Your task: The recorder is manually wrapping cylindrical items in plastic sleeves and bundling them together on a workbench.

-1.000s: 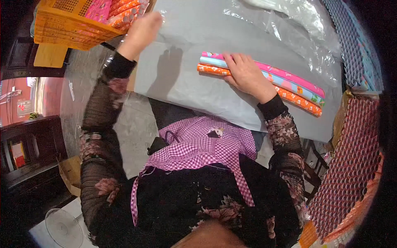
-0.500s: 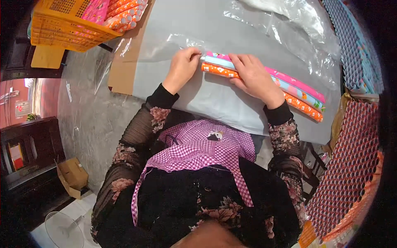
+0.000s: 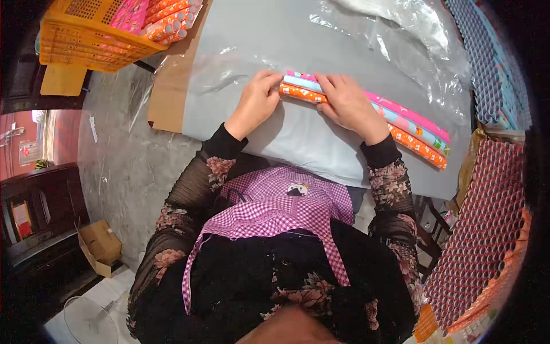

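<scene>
Three patterned wrapping paper rolls lie side by side on the grey table: a pink roll [image 3: 409, 112], a light blue roll [image 3: 412, 129] and an orange roll [image 3: 303, 93] nearest me. Across them rests my right hand [image 3: 352, 106], its fingers and thumb closed around the bundle toward its left part. At the rolls' left ends is my left hand [image 3: 256, 103], thumb and fingers pinched together against the end of the blue one. What sits between those fingertips is hidden. Clear plastic film [image 3: 226, 71] spreads over the table beyond my left hand.
An orange plastic basket [image 3: 80, 40] of pink and orange rolls stands at the far left. More clear plastic bags [image 3: 395, 51] lie at the table's back right. Large stacks of rolls, blue [image 3: 492, 69] and red [image 3: 481, 218], line the right side. A cardboard box [image 3: 100, 243] sits on the floor.
My left hand has moved slightly right, up against the rolls' ends. My right hand has shifted a little left along the bundle, and the rolls stay nearly in place.
</scene>
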A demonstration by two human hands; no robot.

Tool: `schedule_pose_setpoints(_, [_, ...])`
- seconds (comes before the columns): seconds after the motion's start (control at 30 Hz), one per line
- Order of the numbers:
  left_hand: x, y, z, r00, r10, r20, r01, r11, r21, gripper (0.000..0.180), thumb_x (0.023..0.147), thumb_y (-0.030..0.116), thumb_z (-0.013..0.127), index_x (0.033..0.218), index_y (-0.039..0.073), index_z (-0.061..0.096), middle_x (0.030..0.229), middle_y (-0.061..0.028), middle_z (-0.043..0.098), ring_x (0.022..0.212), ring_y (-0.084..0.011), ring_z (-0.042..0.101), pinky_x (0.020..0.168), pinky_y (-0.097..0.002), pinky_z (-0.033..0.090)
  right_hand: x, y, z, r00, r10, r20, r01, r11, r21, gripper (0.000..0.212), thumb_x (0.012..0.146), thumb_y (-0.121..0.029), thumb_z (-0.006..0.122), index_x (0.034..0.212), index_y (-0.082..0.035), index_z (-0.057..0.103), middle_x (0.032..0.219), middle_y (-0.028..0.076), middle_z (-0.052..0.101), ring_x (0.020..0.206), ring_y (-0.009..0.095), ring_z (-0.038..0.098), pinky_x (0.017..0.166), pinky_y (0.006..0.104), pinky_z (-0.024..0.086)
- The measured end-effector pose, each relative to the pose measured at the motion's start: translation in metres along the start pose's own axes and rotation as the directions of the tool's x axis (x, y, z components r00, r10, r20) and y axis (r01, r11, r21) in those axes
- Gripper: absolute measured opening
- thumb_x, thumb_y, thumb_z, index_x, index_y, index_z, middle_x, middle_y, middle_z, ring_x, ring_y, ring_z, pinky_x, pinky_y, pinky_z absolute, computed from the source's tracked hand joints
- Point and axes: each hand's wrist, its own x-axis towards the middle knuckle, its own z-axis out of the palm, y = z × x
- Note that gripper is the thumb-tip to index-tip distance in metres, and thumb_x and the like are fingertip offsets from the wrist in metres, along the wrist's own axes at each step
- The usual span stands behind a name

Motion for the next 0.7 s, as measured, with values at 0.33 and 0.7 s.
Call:
schedule_pose_setpoints(0.33, [0.003, 0.011, 0.008, 0.981, 0.144, -0.128, -0.132, 0.986, 0.098, 0.021, 0.085, -0.003, 0.058, 0.106, -0.002, 0.062, 0.112, -0.0206, 0.059, 0.092, -0.0381, 0.063, 0.078, -0.0419, 0.052, 0.005, -0.003, 0.006, 0.997, -0.011, -0.076, 0.010, 1.000, -0.020, 0.059, 0.082, -0.017, 0.069, 0.133, 0.000, 0.047, 0.110, 0.018, 0.057, 0.101, 0.036, 0.055, 0.089, 0.0437, 0.046])
schedule_pose_setpoints(0.7, [0.012, 0.031, 0.011, 0.937, 0.318, -0.146, -0.234, 0.880, 0.412, 0.018, 0.080, 0.000, 0.058, 0.097, -0.002, 0.060, 0.109, -0.0163, 0.062, 0.096, -0.0343, 0.062, 0.082, -0.0411, 0.052, 0.018, -0.016, 0.007, 0.995, -0.002, -0.103, 0.000, 1.000, -0.014, 0.059, 0.080, -0.018, 0.069, 0.132, 0.000, 0.047, 0.108, 0.018, 0.058, 0.100, 0.036, 0.055, 0.089, 0.0443, 0.046])
